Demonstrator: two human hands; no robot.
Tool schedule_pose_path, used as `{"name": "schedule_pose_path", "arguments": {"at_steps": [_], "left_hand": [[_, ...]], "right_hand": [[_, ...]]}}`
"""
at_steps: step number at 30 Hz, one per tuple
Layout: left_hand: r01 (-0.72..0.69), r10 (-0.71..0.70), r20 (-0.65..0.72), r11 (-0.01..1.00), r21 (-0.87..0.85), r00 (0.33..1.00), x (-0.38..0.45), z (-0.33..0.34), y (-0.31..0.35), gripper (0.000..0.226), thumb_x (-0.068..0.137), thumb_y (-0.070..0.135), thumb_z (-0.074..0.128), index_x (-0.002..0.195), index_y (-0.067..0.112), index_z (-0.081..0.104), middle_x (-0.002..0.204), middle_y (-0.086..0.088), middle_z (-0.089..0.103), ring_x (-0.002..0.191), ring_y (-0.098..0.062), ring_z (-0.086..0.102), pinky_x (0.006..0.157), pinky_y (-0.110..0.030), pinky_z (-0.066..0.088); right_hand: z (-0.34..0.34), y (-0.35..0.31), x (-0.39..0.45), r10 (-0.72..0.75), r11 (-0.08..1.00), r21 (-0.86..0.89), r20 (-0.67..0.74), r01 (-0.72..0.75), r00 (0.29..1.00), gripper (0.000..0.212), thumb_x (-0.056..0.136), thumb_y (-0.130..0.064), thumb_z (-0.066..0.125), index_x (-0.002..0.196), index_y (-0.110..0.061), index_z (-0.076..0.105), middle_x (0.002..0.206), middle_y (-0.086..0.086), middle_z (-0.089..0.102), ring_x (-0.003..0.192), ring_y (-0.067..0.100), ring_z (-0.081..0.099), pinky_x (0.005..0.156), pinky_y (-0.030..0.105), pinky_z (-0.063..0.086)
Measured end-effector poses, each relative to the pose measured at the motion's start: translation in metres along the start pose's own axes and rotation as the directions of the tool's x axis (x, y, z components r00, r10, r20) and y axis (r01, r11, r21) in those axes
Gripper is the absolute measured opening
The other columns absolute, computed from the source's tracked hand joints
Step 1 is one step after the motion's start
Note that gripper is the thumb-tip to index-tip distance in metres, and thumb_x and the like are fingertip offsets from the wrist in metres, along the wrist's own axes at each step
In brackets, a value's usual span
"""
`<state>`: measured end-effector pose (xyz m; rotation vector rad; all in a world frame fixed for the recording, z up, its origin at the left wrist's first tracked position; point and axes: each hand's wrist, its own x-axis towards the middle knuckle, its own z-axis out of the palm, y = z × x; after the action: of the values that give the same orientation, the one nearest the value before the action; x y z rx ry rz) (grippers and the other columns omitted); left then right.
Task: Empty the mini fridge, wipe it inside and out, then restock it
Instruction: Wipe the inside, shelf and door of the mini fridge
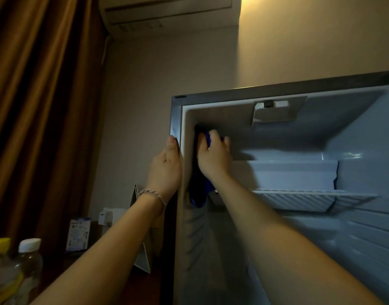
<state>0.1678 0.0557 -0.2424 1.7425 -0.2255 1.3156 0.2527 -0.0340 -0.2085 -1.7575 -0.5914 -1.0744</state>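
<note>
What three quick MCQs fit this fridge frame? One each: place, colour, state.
1. Where is the cloth pressed?
A. inner left wall of the fridge
B. wire shelf
C. fridge top

2. What colour is the cloth?
A. yellow
B. blue
C. white

3. What is the left hand doing?
A. holding a bottle
B. hanging idle
C. gripping the fridge's front left edge

Key: 1 A, right hand holds it against that wall; 2 B, plainly blue; 3 C, thumb lies on the frame.
</note>
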Motion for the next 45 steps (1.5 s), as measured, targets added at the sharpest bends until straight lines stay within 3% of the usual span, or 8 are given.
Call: {"name": "schedule_pose_path", "arguments": {"at_steps": [8, 14, 27, 30, 32, 34, 37, 45], "left_hand": [[-0.006, 0.007, -0.013, 1.000, 0.012, 1.000, -0.002, 0.001, 0.002, 0.065, 0.104, 0.051, 0.015, 0.069, 0.009, 0.050, 0.060, -0.004, 0.047, 0.054, -0.013, 0.044, 0.053, -0.028, 0.034], [-0.018, 0.018, -0.021, 1.000, 0.012, 1.000, -0.002, 0.000, 0.003, 0.060, 0.105, 0.048, 0.016, 0.062, 0.014, 0.043, 0.056, -0.001, 0.042, 0.047, -0.008, 0.040, 0.050, -0.023, 0.033], [-0.034, 0.032, -0.046, 0.998, -0.050, 0.998, -0.009, 0.001, -0.004, 0.056, 0.107, 0.044, 0.021, 0.063, 0.016, 0.042, 0.059, -0.002, 0.042, 0.052, -0.012, 0.039, 0.051, -0.026, 0.030], [-0.027, 0.023, -0.063, 0.997, -0.066, 0.998, -0.010, 0.002, -0.003, 0.057, 0.107, 0.044, 0.022, 0.062, 0.016, 0.041, 0.060, -0.002, 0.042, 0.052, -0.012, 0.038, 0.050, -0.027, 0.027], [-0.021, 0.017, -0.058, 0.997, -0.075, 0.998, -0.009, 0.001, -0.003, 0.057, 0.107, 0.044, 0.022, 0.063, 0.015, 0.043, 0.060, -0.002, 0.043, 0.052, -0.012, 0.039, 0.049, -0.025, 0.028], [-0.033, 0.028, -0.071, 0.998, -0.058, 0.997, -0.009, 0.000, -0.004, 0.057, 0.107, 0.043, 0.022, 0.062, 0.015, 0.044, 0.059, -0.003, 0.044, 0.052, -0.012, 0.040, 0.047, -0.021, 0.031], [-0.048, 0.045, -0.072, 0.997, -0.052, 0.996, -0.009, 0.000, -0.004, 0.058, 0.107, 0.044, 0.023, 0.061, 0.016, 0.044, 0.058, -0.002, 0.045, 0.052, -0.013, 0.041, 0.047, -0.023, 0.032], [-0.036, 0.033, -0.071, 0.998, -0.043, 0.997, -0.010, 0.001, -0.005, 0.059, 0.106, 0.046, 0.023, 0.060, 0.015, 0.043, 0.057, -0.002, 0.045, 0.050, -0.013, 0.040, 0.048, -0.025, 0.026]], "right_hand": [[-0.033, 0.004, -0.010, -0.067, 0.982, -0.147, 0.308, 0.117, 0.949, 0.030, 0.101, -0.039, 0.042, 0.077, -0.021, 0.041, 0.100, 0.011, 0.052, 0.090, 0.031, 0.054, 0.074, 0.034, 0.039], [-0.052, 0.005, -0.011, -0.111, 0.881, -0.368, 0.450, 0.298, 0.886, 0.032, 0.097, -0.044, 0.050, 0.073, -0.024, 0.044, 0.095, 0.004, 0.051, 0.088, 0.027, 0.055, 0.067, 0.034, 0.038], [-0.132, 0.026, -0.004, 0.026, 0.697, -0.669, 0.386, 0.260, 0.922, 0.038, 0.099, -0.048, 0.048, 0.072, -0.023, 0.058, 0.078, 0.000, 0.058, 0.080, 0.026, 0.060, 0.066, 0.035, 0.042], [-0.139, 0.029, -0.005, 0.013, 0.575, -0.735, 0.448, 0.360, 0.894, 0.045, 0.101, -0.060, 0.028, 0.106, -0.028, 0.059, 0.113, 0.003, 0.056, 0.122, 0.038, 0.047, 0.103, 0.047, 0.034], [-0.132, 0.023, -0.013, 0.028, 0.622, -0.670, 0.536, 0.405, 0.844, 0.063, 0.094, -0.076, 0.020, 0.149, -0.047, 0.026, 0.154, 0.001, 0.036, 0.140, 0.039, 0.032, 0.112, 0.053, 0.028], [-0.121, 0.020, -0.023, 0.023, 0.576, -0.641, 0.634, 0.508, 0.773, 0.074, 0.081, -0.091, 0.016, 0.148, -0.062, 0.002, 0.163, -0.005, 0.021, 0.137, 0.038, 0.037, 0.106, 0.053, 0.034], [-0.108, 0.021, -0.032, 0.019, 0.445, -0.668, 0.673, 0.597, 0.739, 0.073, 0.078, -0.093, 0.020, 0.142, -0.060, 0.028, 0.159, -0.008, 0.026, 0.126, 0.035, 0.044, 0.091, 0.046, 0.034], [-0.115, 0.026, -0.030, 0.024, 0.503, -0.690, 0.613, 0.520, 0.790, 0.062, 0.079, -0.091, 0.013, 0.091, -0.044, 0.052, 0.105, -0.005, 0.047, 0.088, 0.021, 0.050, 0.078, 0.042, 0.037]]}}
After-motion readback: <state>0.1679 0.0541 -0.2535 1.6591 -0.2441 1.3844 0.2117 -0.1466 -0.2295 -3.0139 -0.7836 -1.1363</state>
